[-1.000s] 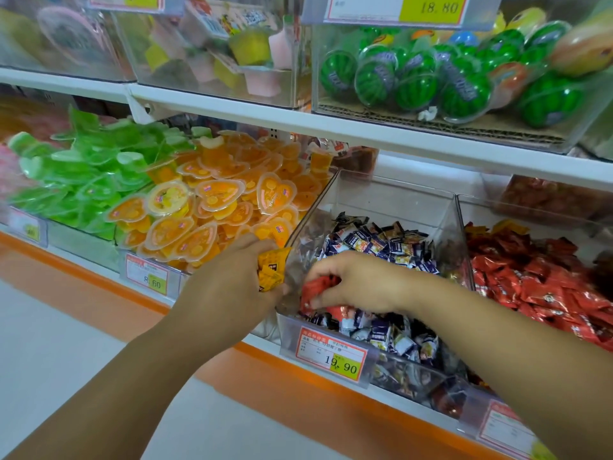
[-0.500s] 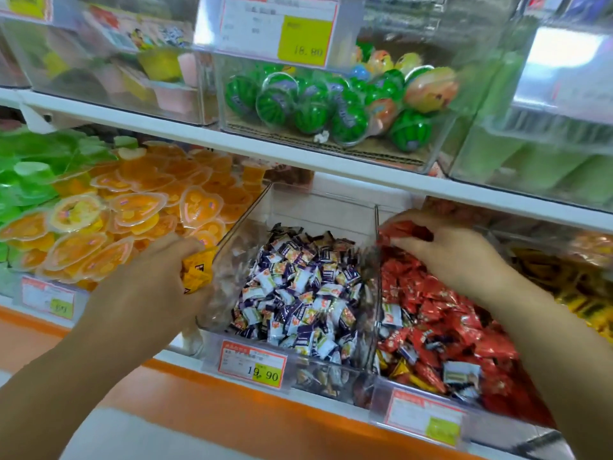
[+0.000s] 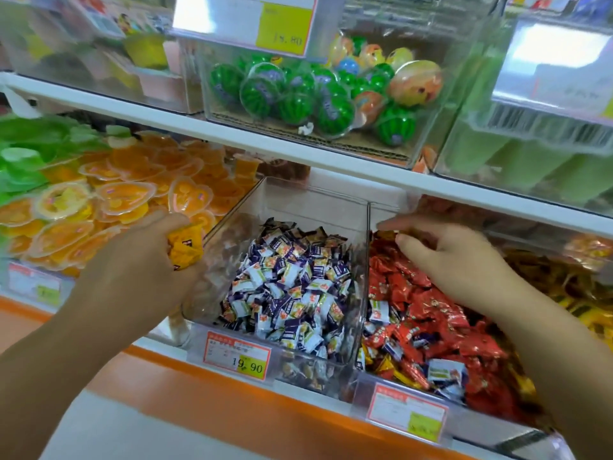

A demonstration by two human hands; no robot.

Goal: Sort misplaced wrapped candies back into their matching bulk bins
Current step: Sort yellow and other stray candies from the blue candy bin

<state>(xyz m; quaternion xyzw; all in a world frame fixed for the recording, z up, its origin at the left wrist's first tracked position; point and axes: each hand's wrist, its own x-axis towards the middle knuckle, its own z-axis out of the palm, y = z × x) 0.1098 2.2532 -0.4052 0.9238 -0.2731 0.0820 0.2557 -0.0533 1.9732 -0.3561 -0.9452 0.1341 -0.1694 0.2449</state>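
The left hand (image 3: 142,263) hangs in front of the gap between the jelly tray and the middle bin (image 3: 315,200). Its fingers are curled tightly round a bunch of yellow wrapped candies (image 3: 185,247). The wrappers poke out of the fist to the right, towards the middle bin. They are crumpled together, so the long axis of any one piece cannot be told. One wrapper carries a dark patch with pale print, too blurred to read.

The right hand (image 3: 454,260) hovers over the back of the right bin (image 3: 481,426), above the red candies (image 3: 431,310). Its forefinger points left towards the clear wall between the two bins, and its thumb lies just under it. The fingers are loose and hold nothing that shows.

The middle bin is filled with purple-and-white candies (image 3: 285,287) lying every way. Several white-and-purple pieces (image 3: 379,310) and a few yellow ones (image 3: 384,363) lie among the red candies.

The price tag (image 3: 237,358) on the middle bin reads "19.90" on a yellow patch; its smaller print is illegible. The upper tag (image 3: 288,39) reads "18.80", above a box of watermelon-striped balls (image 3: 262,91). The tag on the right bin (image 3: 408,411) cannot be read. To the left lie heart-shaped orange jelly cups (image 3: 126,197).
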